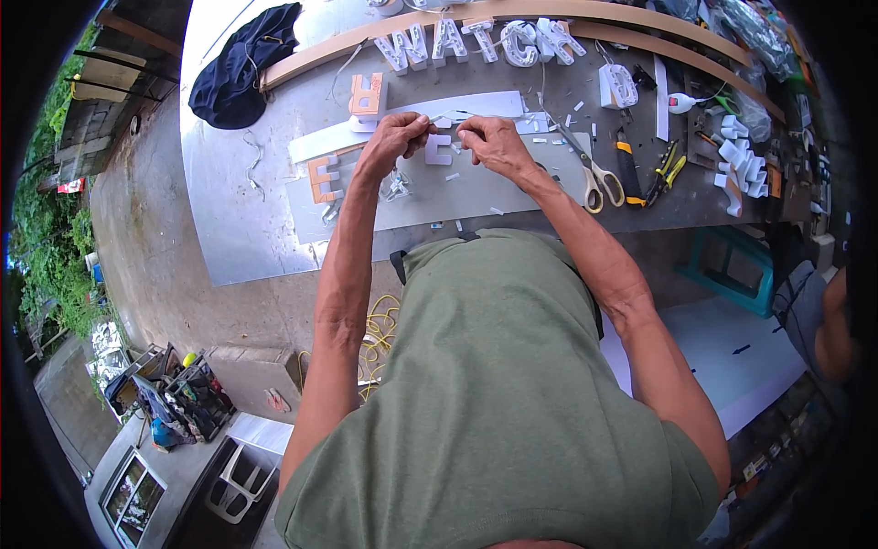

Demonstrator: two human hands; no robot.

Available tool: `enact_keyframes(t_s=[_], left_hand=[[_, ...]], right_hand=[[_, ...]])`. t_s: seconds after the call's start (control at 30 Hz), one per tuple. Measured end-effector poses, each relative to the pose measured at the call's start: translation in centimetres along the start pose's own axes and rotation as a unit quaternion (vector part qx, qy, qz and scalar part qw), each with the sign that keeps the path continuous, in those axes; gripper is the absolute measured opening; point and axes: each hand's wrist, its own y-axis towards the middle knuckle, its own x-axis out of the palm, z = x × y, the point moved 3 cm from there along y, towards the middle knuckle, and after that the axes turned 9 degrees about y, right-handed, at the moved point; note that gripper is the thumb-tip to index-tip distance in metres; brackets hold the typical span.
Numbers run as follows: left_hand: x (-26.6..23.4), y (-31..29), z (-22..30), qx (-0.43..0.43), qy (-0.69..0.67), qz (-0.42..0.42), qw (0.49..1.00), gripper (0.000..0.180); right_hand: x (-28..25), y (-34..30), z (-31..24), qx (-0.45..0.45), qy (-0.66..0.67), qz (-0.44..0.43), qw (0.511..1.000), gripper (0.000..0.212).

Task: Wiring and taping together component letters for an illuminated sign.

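Over the metal worktable (238, 215), my left hand (398, 142) pinches a thin, pale wire (447, 115) between thumb and fingertips. The wire runs across toward my right hand (498, 146), whose fingers are curled close together at its other end. Whether the right fingers grip the wire is too small to tell. Just below the gap between my hands lies a small white letter-shaped piece (438, 152) on a grey sheet (412, 210). A letter form with a tan face (368, 95) stands beyond my left hand, and a similar tan-edged form (323, 178) lies nearer, left of my wrist.
Scissors (596, 183), an orange-and-black cutter (629, 172) and yellow-handled pliers (668, 172) lie to the right. White letter shells (439, 48) line the back beside a long tan strip (320, 59). A teal stool (732, 270) and another person's arm (834, 320) are at right.
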Motion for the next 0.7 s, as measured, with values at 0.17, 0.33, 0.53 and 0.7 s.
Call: enact_keyframes(t_s=[0.17, 0.33, 0.53, 0.7], left_hand=[[-0.8, 0.3, 0.1, 0.033, 0.006, 0.048, 0.998, 0.035], [-1.4, -0.1, -0.2, 0.056, 0.031, 0.055, 0.996, 0.035], [-0.7, -1.2, -0.9, 0.043, -0.016, 0.033, 0.998, 0.032], [0.5, -2.4, -3.0, 0.045, -0.079, 0.066, 0.994, 0.030]], right_hand=[[2.8, -0.5, 0.0, -0.165, -0.239, 0.000, 0.957, 0.024], [4.4, -1.2, 0.7, -0.242, -0.315, 0.002, 0.918, 0.025], [4.1, -2.6, 2.1, -0.323, -0.375, 0.013, 0.869, 0.016], [4.3, -3.8, 2.0, -0.373, -0.428, 0.015, 0.823, 0.019]])
